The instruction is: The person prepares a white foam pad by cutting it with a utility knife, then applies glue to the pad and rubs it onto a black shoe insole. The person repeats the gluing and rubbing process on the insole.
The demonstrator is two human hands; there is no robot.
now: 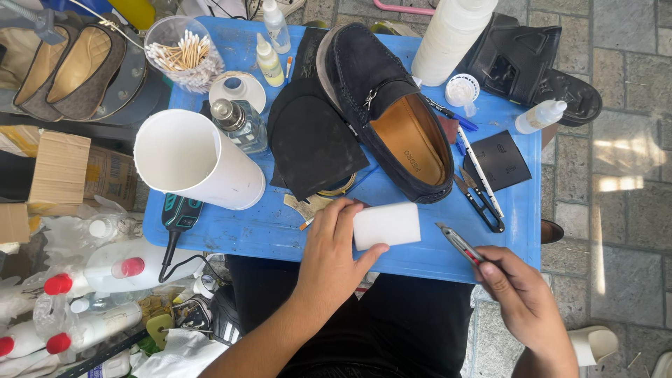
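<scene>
Both hands at blue table (pixel 245 234), near edge.
I note: left hand (pixel 334 252) grips white foam block (pixel 386 225); right hand (pixel 521 297) pinches utility knife (pixel 460 245), blade just beside block.

Bright, even daylight, soft shadows. Sun glare blows out the paving (pixel 616 164) on the right. Sharp centre, slight wide-angle stretch at the edges.
</scene>
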